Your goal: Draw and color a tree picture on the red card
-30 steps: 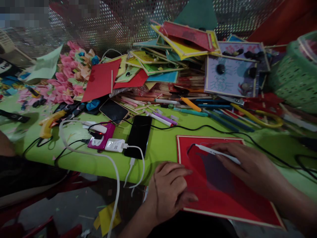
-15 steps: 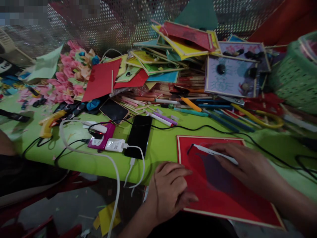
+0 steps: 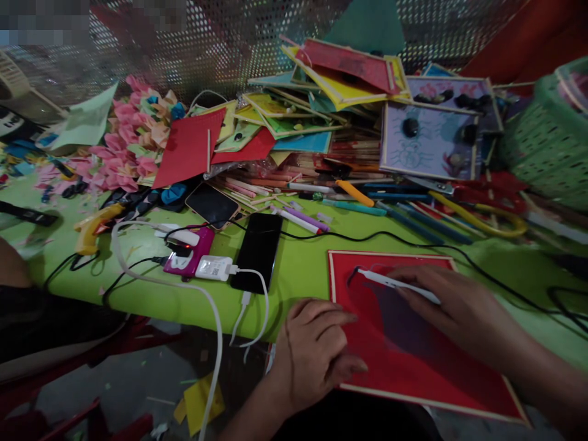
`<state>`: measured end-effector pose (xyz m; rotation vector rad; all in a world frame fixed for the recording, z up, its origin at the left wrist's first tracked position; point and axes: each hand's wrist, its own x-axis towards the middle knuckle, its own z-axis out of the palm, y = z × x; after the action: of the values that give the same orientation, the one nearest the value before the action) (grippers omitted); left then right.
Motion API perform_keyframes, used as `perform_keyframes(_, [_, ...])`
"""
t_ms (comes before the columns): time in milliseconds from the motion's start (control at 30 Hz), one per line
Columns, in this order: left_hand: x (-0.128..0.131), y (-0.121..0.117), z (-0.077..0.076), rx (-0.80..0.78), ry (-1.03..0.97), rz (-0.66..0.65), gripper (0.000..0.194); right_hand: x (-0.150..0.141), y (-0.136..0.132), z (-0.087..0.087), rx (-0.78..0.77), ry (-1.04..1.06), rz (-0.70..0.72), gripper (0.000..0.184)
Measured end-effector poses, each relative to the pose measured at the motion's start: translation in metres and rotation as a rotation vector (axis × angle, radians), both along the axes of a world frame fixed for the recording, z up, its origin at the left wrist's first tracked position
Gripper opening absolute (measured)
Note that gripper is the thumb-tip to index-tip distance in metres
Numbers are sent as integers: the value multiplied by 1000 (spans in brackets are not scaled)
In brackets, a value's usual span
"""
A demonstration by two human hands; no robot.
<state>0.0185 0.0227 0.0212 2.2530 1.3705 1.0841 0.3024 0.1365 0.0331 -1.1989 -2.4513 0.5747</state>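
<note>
My right hand [image 3: 441, 297] is closed round a white pen [image 3: 399, 285], held at a low slant. Its tip touches a red sheet [image 3: 362, 331] edged with thin pale wooden strips, near the upper left corner, where a short dark curved line shows. My left hand [image 3: 316, 349] rests over the left edge of this framed sheet, fingers loosely bent and thumb apart from them. A dark shadow falls across the middle of the sheet. The sheet's near edge reaches past the green table towards my lap.
A black phone [image 3: 257, 252] and a purple power strip [image 3: 189, 260] with white cables lie left of the sheet. A black cord [image 3: 381, 234] runs behind it. Further back are pens, yellow-handled scissors [image 3: 500, 228], stacked framed cards [image 3: 344, 73], pink paper flowers [image 3: 126, 141] and a green basket [image 3: 546, 141].
The pen has shifted very slightly, and the dark line at its tip looks a little fuller. My left hand stays in place.
</note>
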Motion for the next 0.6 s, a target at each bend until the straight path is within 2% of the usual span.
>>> perform_keyframes(133, [-1,0,-1,-8,52,-8,53,-1,0,2,-30,14,18,32])
perform_keyframes(300, [0,1,1,11,-32,4,55,-2,0,5,-27,15,29,32])
perform_keyframes(467, [-1,0,0,-19,11,-8,51,-5,0,7,-63,32,92,30])
perform_keyframes(600, [-1,-1,0,-7,-5,-3,51,-7,-1,6,-45,50,89,27])
